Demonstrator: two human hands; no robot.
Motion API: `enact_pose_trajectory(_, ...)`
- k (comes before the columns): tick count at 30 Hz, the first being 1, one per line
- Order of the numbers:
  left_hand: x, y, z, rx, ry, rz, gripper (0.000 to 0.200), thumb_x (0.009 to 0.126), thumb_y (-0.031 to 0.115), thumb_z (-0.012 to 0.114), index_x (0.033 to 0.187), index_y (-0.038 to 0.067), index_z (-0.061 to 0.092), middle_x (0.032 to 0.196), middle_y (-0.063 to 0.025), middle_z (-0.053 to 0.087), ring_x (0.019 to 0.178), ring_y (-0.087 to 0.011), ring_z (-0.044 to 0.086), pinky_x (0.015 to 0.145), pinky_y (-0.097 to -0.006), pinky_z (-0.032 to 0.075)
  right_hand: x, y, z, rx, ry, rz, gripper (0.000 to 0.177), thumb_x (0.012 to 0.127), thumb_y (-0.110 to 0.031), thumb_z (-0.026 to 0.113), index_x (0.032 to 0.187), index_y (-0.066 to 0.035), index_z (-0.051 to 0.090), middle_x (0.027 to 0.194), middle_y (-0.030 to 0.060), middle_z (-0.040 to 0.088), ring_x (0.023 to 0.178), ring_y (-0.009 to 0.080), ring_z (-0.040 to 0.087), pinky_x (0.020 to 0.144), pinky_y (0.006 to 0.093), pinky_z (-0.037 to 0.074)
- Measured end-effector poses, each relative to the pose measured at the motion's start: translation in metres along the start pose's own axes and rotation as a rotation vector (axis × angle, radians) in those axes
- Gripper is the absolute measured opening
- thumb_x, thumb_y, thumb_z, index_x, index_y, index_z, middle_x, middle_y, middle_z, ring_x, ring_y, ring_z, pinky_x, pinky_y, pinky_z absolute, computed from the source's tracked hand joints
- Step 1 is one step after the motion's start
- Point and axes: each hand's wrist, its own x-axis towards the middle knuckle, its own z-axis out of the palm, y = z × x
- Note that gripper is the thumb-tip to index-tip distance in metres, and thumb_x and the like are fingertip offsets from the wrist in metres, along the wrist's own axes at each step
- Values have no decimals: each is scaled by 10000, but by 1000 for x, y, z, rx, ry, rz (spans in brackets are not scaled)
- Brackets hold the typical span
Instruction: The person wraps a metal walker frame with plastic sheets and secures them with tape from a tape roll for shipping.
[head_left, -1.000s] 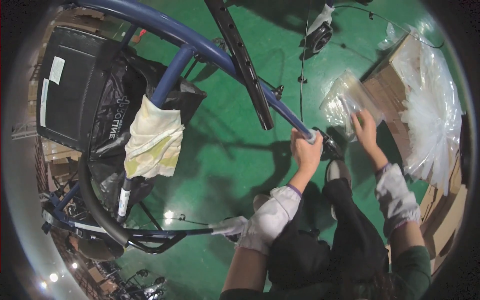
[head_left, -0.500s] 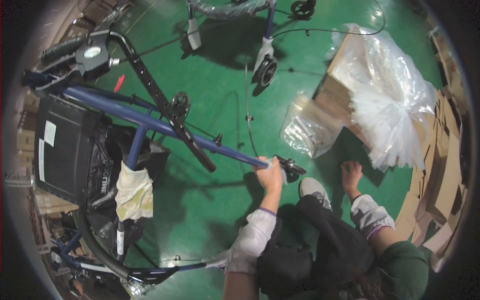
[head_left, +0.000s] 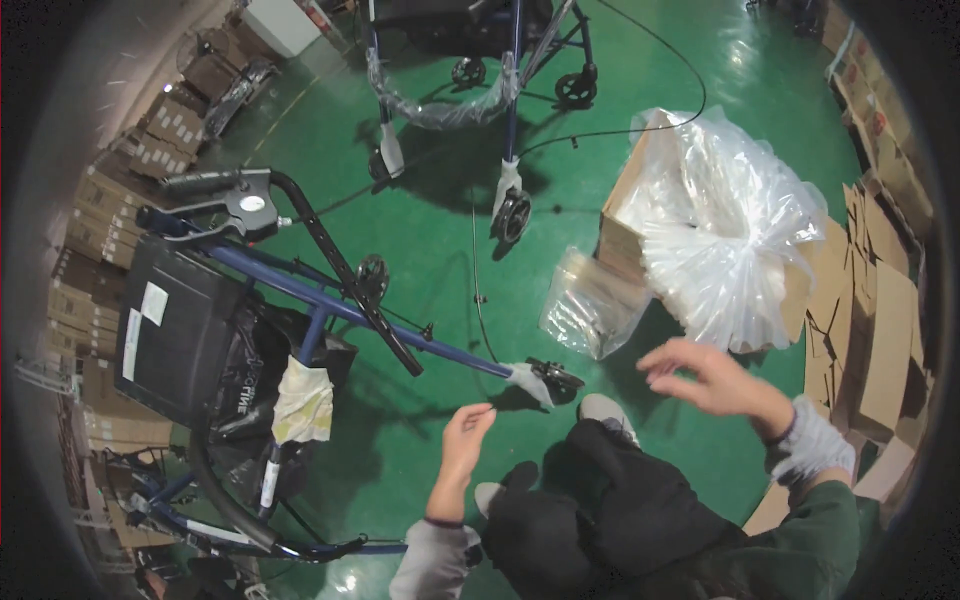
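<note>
At fingertip level:

- **Left hand** [head_left: 463,432]: fingers [head_left: 480,413] loosely curled and narrow, holding nothing.
- **Right hand** [head_left: 712,380]: fingers [head_left: 662,356] spread wide, palm down, also empty.
- **Nearest item:** the wrapped tube end [head_left: 527,379] of the blue walker frame [head_left: 400,330]. It lies at 1 o'clock from the left hand, just apart, low over the green floor [head_left: 420,200].
- **Handling note (a judgement):** grip the tube behind the loose wrap, and brace the tilted frame with the other hand.
- **Clear bag** [head_left: 590,305]: at 10 o'clock from the right hand, near.
- **Cardboard box** [head_left: 618,225]: topped with plastic sleeves [head_left: 720,240], at 12 o'clock.
- **Edges:**
  - The black brace [head_left: 345,275] and the brake cable [head_left: 474,270] stand at 10 to 11 o'clock of the tube end, a likely snag.
  - Flattened cartons [head_left: 880,330] crowd 3 o'clock.
  - The shoe [head_left: 605,408] is just beside the tube end.
- **Open room:** the floor at 12 o'clock, toward the second walker [head_left: 510,60].
</note>
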Motion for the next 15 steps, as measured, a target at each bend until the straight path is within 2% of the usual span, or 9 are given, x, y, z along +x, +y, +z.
enact_pose_trajectory(3, -38, 41, -22, 6, 48, 16, 218, 897, 265, 662, 1048, 113, 704, 1022, -35, 703, 975, -125, 618, 918, -257, 444, 30, -25, -71, 35, 117, 12, 165, 1008, -187, 521, 1057, -82, 639, 880, 40, 682, 819, 160, 648, 789, 305, 500)
enact_pose_trajectory(5, -59, 68, -31, 4, 77, 88, 209, 945, 251, 597, 1053, 105, 701, 991, -48, 717, 1001, -130, 627, 941, -269, 434, 65, 18, -114, -10, 373, 32, 190, 1019, -194, 496, 1030, -64, 635, 831, 49, 643, 782, 152, 624, 764, 280, 509)
enact_pose_trajectory(6, -67, 79, -32, 2, 97, 104, 211, 957, 248, 581, 1054, 103, 700, 983, -51, 720, 1008, -131, 629, 947, -273, 431, 79, 48, -132, -15, 430, 28, 198, 1022, -196, 490, 1023, -60, 633, 818, 51, 634, 773, 149, 619, 757, 273, 511)
enact_pose_trajectory(8, -85, 98, -32, 14, 115, 154, 236, 975, 257, 554, 1064, 89, 696, 985, -64, 727, 1025, -140, 621, 967, -289, 413, 101, 128, -152, -3, 499, 249, 244, 1002, -211, 475, 1145, -70, 614, 951, 71, 631, 751, 164, 605, 739, 281, 496)
enact_pose_trajectory(9, -96, 105, -33, 14, 142, 160, 243, 979, 259, 548, 1067, 86, 694, 986, -67, 729, 1029, -143, 619, 973, -293, 409, 111, 166, -154, 5, 497, 290, 266, 997, -214, 471, 1175, -73, 609, 984, 76, 630, 746, 168, 602, 735, 284, 492)
enact_pose_trajectory(12, -123, 125, -32, 15, 150, 151, 247, 987, 283, 547, 1076, 103, 691, 1011, -52, 727, 1034, -134, 614, 943, -280, 408, 122, 257, -150, -49, 196, 492, 304, 927, -211, 506, 1185, -69, 583, 893, 71, 603, 648, 173, 555, 581, 313, 449)
enact_pose_trajectory(14, -135, 132, -31, 8, 183, 196, 217, 981, 265, 553, 1046, 121, 702, 999, -27, 731, 1020, -115, 612, 913, -262, 401, 104, 263, -145, -204, 0, 629, 381, 925, -344, 510, 1187, -99, 641, 1097, 66, 629, 898, 189, 584, 802, 375, 447)
enact_pose_trajectory(15, -143, 133, -29, 2, 184, 199, 211, 980, 261, 554, 1039, 126, 705, 996, -20, 732, 1016, -110, 612, 905, -257, 400, 92, 256, -143, -249, -53, 673, 403, 925, -377, 512, 1187, -107, 656, 1148, 65, 635, 960, 193, 591, 858, 391, 447)
